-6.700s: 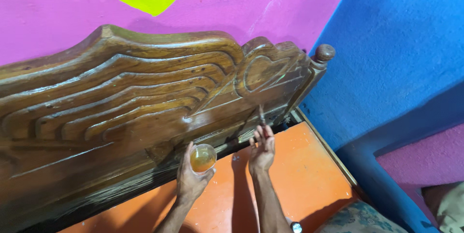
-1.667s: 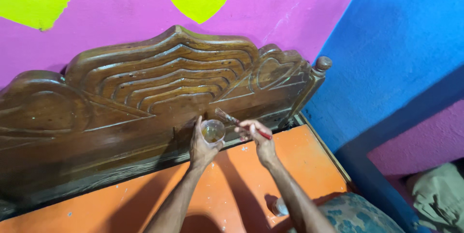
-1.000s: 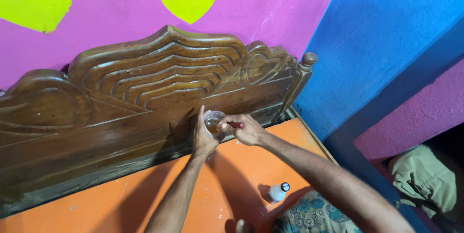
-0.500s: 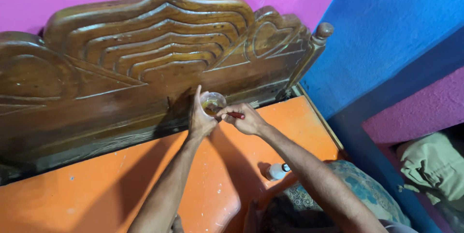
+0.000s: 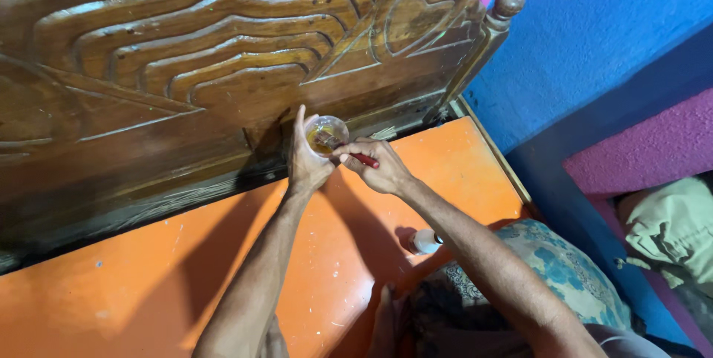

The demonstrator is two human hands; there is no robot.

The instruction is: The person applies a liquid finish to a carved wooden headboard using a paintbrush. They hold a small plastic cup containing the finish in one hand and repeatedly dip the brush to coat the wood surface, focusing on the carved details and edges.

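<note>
My left hand [image 5: 306, 159] grips a small clear cup [image 5: 326, 135] with amber liquid in it, held up in front of a carved, glossy wooden headboard [image 5: 186, 68]. My right hand [image 5: 375, 166] pinches a small brush with a red handle [image 5: 364, 159], and its bristle end dips into the cup. Both hands meet just above the orange bed board [image 5: 148, 276], near the headboard's lower edge.
A small white bottle with a dark cap [image 5: 425, 241] lies on the orange board by a blue patterned cushion [image 5: 549, 269]. A blue wall [image 5: 594, 38] stands to the right, beyond the headboard's round-topped post [image 5: 508, 4]. Pale cloth [image 5: 668, 224] lies at the far right.
The brush went from working on the headboard into the cup, where its tip now sits. The view has tilted downward, so the pink wall and yellow patches have left the frame.
</note>
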